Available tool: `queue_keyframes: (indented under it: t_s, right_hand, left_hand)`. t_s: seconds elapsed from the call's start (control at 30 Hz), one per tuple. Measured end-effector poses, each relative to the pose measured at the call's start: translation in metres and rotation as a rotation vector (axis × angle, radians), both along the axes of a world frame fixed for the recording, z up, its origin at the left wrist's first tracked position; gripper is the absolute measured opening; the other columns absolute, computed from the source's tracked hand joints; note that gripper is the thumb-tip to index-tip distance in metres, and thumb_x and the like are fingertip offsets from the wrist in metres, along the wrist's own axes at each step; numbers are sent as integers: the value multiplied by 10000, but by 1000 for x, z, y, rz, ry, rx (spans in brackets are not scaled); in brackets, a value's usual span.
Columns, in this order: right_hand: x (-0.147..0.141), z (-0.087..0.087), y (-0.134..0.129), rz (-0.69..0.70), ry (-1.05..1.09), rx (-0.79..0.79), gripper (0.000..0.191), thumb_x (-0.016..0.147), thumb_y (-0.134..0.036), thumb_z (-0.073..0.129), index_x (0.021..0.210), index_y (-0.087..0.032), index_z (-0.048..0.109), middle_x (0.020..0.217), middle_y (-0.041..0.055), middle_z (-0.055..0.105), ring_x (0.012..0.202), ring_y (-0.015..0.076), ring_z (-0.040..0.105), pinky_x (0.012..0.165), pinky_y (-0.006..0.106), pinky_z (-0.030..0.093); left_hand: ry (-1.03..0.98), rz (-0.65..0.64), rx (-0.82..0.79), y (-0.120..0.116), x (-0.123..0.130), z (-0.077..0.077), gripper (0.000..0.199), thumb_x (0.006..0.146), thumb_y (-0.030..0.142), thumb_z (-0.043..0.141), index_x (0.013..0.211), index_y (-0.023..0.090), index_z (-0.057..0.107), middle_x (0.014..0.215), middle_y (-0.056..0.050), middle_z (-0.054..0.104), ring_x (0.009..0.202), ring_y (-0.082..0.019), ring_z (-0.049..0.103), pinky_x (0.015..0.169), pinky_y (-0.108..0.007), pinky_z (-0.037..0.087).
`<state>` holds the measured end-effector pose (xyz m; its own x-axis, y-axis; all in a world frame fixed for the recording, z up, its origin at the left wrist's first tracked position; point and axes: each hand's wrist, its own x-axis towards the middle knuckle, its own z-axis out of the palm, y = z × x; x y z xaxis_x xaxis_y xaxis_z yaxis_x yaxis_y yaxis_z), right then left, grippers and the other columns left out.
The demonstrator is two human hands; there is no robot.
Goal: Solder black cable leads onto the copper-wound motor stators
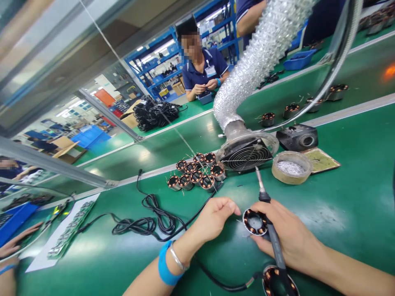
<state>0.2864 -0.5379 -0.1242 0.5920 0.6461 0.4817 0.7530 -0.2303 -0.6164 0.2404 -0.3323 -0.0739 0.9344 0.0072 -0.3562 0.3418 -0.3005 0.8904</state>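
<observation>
My right hand (290, 234) is closed around a soldering iron (275, 246), its tip pointing away from me toward the fan. The same hand grips a ring-shaped motor stator (246, 223) with copper windings between thumb and fingers. Just left of that stator, my left hand (212, 218) is closed in a pinch; whatever its fingertips hold is too small to make out. Thin wire ends show near them. Below my right hand, a second stator (268, 283) lies partly hidden behind the iron's handle at the bottom edge.
Several stators (184, 181) stand grouped beside a fume extractor fan (247, 158) with a silver duct (247, 65). A round tub (291, 176) of silvery bits sits near a soldering-iron holder (298, 137). Black cable (154, 218) coils leftward. A co-worker (203, 70) sits opposite; another person's hands are far left.
</observation>
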Motion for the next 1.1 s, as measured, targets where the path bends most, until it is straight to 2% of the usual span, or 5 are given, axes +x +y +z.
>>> queue_keyframes:
  t_s: [0.13,0.23,0.47,0.77,1.1]
  right_hand:
    - [2,-9,-3,20,7,0,363,832,-224,575,1183,-225,480,902,57,563,748,209,602,633,335,565]
    - [4,-14,-4,30,-14,34,357,854,-268,577,1199,-221,496,905,75,576,732,227,618,603,352,576]
    - [7,-22,-4,5,-36,65,362,846,-341,617,1179,-222,544,911,83,617,728,257,654,571,377,587]
    - [7,-27,-8,10,-53,18,392,854,-380,623,1195,-207,535,929,81,612,737,238,651,609,367,591]
    - [8,-14,-9,7,-31,20,397,825,-286,607,1201,-210,503,888,77,606,725,242,630,600,372,582]
  left_hand:
    - [26,-222,715,75,-26,26,357,937,347,401,916,196,724,889,-45,718,821,-185,623,773,-260,429]
    - [176,-118,1154,140,-50,39,331,826,194,464,1035,192,721,904,-90,735,898,-268,654,824,-329,438]
    - [233,-47,1236,199,-88,45,289,846,251,486,1073,232,665,904,-43,730,851,-237,651,781,-286,450]
    - [205,128,1220,198,-160,130,320,860,384,489,1081,216,650,914,-49,744,748,-234,642,720,-299,473]
    - [-5,-45,1034,37,-16,-3,327,972,385,412,1133,189,619,1025,-105,731,928,-265,681,772,-315,466]
